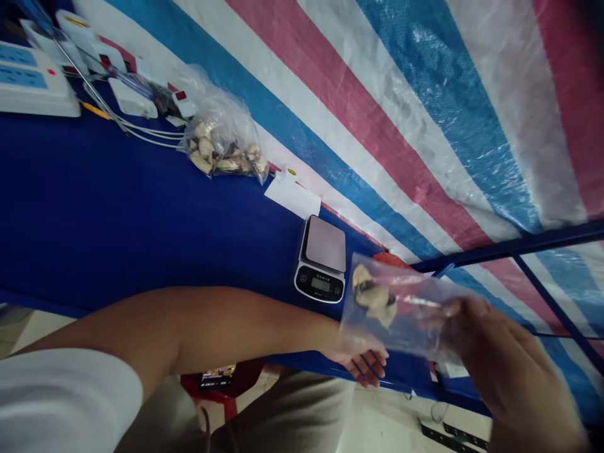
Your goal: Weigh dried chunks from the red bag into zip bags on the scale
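Observation:
My right hand (512, 365), blurred, has its fingers closed on the upper end of a clear plastic bag (415, 314). Several cream-coloured chunks with dark patches (375, 296) lie at the bag's far end; I cannot tell exactly what they are. Behind the bag's lower corner, at the table's front edge, my left hand (365, 360) rests with its fingers loosely extended and nothing visible in them. A small kitchen scale (325, 245) with a bare weighing plate stands on the blue table just left of the bag; its display digits are unreadable.
A larger clear bag of similar chunks (226, 148) sits at the back beside white paper (293, 194). Power strips (35, 82), white plugs and cables crowd the far left. A red item (392, 259) lies behind the held bag. Striped sheeting (330, 82) hangs behind the blue table (127, 220).

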`<state>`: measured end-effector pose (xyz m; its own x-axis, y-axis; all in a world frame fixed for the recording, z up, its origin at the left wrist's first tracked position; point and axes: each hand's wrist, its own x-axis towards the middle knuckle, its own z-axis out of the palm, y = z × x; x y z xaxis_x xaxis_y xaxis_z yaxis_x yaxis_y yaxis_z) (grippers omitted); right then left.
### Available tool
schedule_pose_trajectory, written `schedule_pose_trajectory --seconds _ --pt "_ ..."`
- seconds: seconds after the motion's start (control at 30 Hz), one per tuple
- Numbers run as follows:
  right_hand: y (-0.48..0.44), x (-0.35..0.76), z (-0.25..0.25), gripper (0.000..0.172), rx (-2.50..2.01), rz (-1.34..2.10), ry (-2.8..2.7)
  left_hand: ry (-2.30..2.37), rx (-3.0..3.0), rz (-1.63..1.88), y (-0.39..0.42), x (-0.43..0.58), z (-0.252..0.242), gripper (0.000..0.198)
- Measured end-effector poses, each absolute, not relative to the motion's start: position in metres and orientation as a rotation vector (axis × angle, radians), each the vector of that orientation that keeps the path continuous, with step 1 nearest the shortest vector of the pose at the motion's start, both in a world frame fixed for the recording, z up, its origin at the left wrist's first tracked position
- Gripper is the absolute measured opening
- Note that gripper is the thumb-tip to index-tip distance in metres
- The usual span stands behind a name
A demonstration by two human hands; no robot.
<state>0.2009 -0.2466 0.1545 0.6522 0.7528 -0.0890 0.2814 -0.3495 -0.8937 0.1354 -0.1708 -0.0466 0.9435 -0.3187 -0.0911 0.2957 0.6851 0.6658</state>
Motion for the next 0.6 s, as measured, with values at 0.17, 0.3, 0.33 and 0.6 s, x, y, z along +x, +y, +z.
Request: schedule_pose_trajectory --seconds 0.17,0.3,0.33,0.6 --pt "-0.169 0.204 0.102 0.016 -1.671 0.701 -0.488 0.097 0.698 -0.431 -0.17 0.134 -0.039 0.016" --pt "-0.159 0.214 0.049 0.021 -1.688 0.737 -0.366 0.064 0.707 -0.42 -0.173 0.137 -0.043 0.016" --pt "-0.166 0.216 0.04 0.026 -1.684 0.668 -0.378 0.055 0.713 -0.425 -0.174 0.139 -0.045 0.016" --pt "-0.241 0.307 0.039 0.033 -2.17 -0.221 -0.63 0.107 0.729 -0.432 -0.176 0.14 -0.043 0.016"
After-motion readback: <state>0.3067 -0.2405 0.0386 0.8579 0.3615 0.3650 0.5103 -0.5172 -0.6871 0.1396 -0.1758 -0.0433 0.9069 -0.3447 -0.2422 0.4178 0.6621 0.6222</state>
